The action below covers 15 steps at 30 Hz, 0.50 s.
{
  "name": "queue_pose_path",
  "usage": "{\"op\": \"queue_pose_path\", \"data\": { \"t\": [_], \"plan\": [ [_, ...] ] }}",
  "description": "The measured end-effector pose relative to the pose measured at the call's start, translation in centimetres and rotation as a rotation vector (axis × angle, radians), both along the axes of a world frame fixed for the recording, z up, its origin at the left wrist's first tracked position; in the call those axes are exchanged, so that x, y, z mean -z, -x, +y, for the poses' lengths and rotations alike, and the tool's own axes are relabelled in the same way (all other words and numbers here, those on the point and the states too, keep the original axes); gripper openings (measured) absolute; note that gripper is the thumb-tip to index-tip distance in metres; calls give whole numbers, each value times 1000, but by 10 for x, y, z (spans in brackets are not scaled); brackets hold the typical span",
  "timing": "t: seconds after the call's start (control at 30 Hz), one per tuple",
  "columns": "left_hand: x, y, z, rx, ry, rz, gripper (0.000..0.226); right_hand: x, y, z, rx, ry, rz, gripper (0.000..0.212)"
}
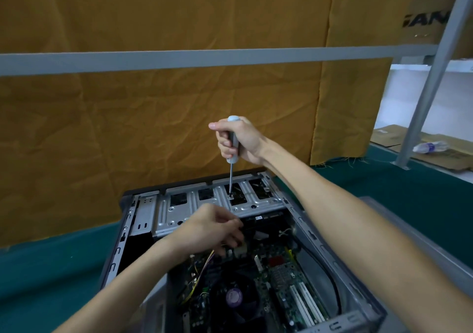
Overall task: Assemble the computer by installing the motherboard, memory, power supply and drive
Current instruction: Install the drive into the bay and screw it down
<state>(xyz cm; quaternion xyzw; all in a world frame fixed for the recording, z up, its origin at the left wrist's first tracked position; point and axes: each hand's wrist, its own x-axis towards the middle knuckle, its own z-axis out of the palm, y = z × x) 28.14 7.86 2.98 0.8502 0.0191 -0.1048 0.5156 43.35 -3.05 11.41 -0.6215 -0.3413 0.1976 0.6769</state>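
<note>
Right hand around screwdriver

1. One open grey metal computer case.
2. One green motherboard inside it.
3. One round black cooler fan.
4. Two long white expansion slots.
5. One silver perforated metal drive cage.
6. One screwdriver with a grey and white handle.
7. Two bare hands: left hand, right hand.
8. One clear plastic bottle.
</note>
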Motion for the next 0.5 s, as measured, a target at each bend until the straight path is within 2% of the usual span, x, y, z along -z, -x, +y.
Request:
{"op": "queue_pose_path", "data": {
  "t": [0.07, 0.13, 0.27, 0.33, 0.37, 0.43, 0.5],
  "plan": [
    [-1, -12, 1, -78, -201, -289, 16, 2, -6, 0, -16, -35, 33, 40],
    [-2, -28, 3, -159, -330, -476, 17, 6, -12, -5, -32, -60, 48, 40],
    [8, -54, 1, -77, -402, -528, 12, -2, -19, -18, -34, -220, 109, 38],
    [18, -61, -1, -72, -434, -561, 10, -24, -24, -24, 5, -365, 137, 38],
    [23, -62, -2, -85, -429, -581, 10, -37, -26, -29, 51, -374, 110, 36],
    [29, -64, -2, -83, -454, -638, 10, -54, -31, -44, 173, -237, -10, 27],
    [30, -67, -3, -39, -527, -668, 9, -45, -42, -68, 258, 25, -79, 21]
  ]
}}
